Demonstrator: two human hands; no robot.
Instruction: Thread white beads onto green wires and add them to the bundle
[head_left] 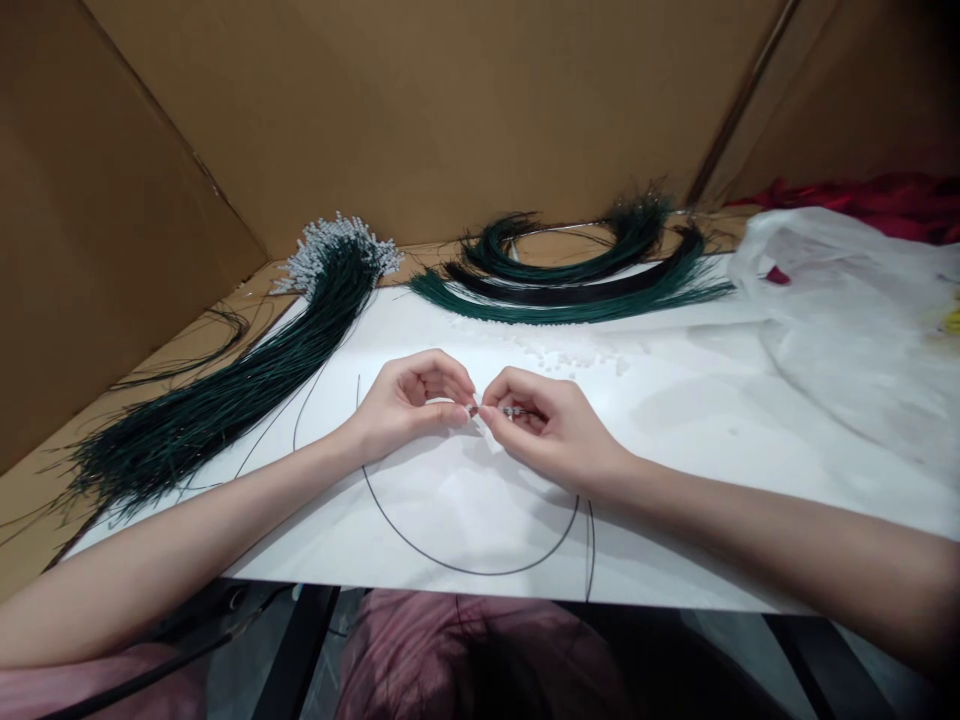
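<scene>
Over the middle of the white board, my left hand (416,400) and my right hand (551,425) meet, fingertips nearly touching. Both pinch at a thin beaded wire (514,411), with small white bits at its end between the fingertips; the fingers hide most of it. A dark wire (472,573) curves in a wide loop on the board below, from under my left hand to under my right wrist. Small white pieces (574,360) lie scattered just beyond my hands.
A bundle of dark green wires (247,385) with white beaded ends lies at left. More curved green and black wires (570,290) are at the back. A clear plastic bag (862,310) and red material (877,200) occupy the right. Cardboard walls (450,110) enclose the white board (712,540).
</scene>
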